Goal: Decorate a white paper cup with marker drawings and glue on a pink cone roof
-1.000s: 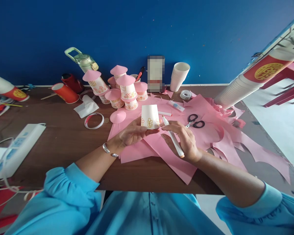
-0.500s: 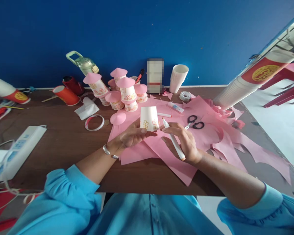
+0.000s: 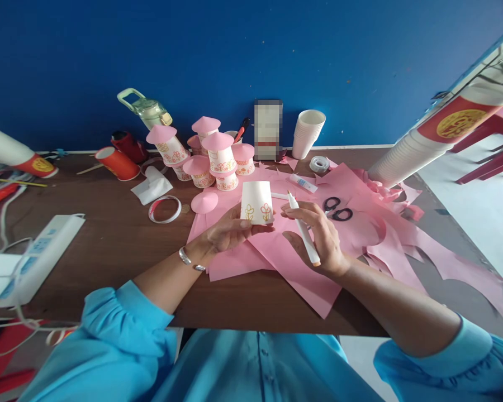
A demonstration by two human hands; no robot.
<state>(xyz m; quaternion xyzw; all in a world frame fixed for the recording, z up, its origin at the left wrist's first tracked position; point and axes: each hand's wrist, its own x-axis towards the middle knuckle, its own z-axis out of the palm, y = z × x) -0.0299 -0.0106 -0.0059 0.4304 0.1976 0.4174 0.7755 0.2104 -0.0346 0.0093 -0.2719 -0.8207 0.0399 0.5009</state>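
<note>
No readable lettering anywhere.

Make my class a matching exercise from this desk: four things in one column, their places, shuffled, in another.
1. Roofless flower-drawn paper cup
2. Uncapped marker
3. Scissors
4. Green-handled bottle

A. Lying on pink paper
B. In the right hand
C. Behind the pink-roofed cups
D. In the left hand

Pairs: 1-D, 2-B, 3-A, 4-C

Soft light, faint shadows, a pale bright floor [image 3: 465, 206], stretched edges.
</note>
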